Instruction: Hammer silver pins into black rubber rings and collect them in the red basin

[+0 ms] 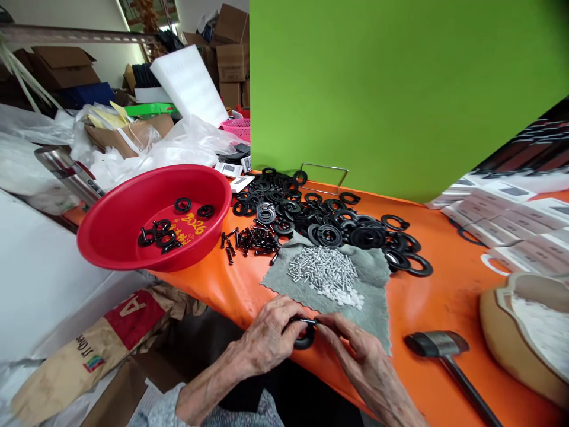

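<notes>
My left hand is closed around a black ring at the front edge of the orange table. Across the ring's top runs a thin black rod, between the fingertips of both hands. My right hand pinches the rod's right end; its tip is hidden by the fingers. Just beyond my hands, a grey-green cloth carries a heap of silver screws and small white pieces. Behind the cloth lie piled black rings and, to their left, short black rods.
A red basin at left holds several black ring pieces. On the right are a mallet, a tan tub with white contents, and stacked white boxes. A green panel stands at the back, a wire stand before it.
</notes>
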`<state>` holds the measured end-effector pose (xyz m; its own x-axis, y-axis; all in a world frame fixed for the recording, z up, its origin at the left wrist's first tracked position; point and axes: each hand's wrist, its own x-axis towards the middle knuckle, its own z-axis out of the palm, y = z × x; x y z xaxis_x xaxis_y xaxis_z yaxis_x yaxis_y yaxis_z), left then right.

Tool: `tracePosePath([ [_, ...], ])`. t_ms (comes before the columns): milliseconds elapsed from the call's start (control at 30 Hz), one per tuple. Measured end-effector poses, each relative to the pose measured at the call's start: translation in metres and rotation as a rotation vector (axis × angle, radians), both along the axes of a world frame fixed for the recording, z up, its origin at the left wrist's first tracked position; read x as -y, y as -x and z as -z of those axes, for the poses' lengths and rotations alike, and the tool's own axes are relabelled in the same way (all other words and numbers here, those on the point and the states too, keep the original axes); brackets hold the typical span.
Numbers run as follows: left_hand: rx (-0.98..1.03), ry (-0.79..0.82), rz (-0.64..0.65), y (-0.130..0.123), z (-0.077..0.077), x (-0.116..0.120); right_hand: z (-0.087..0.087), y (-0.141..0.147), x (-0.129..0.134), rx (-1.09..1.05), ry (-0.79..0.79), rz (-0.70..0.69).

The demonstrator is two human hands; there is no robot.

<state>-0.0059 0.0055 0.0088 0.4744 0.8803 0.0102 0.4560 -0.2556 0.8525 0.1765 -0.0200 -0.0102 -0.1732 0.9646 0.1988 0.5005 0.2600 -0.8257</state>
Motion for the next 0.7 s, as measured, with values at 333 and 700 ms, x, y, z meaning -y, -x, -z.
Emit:
tracePosePath([
  [333,-0.231,-0.192,0.055,0.003,0.012,0.002,0.019,0.003,-0.001,0.160,-0.282,-0.080],
  [700,-0.142,-0.198,0.057,0.002,0.017,0.003,0.042,0.001,0.006,0.191,-0.312,-0.033],
])
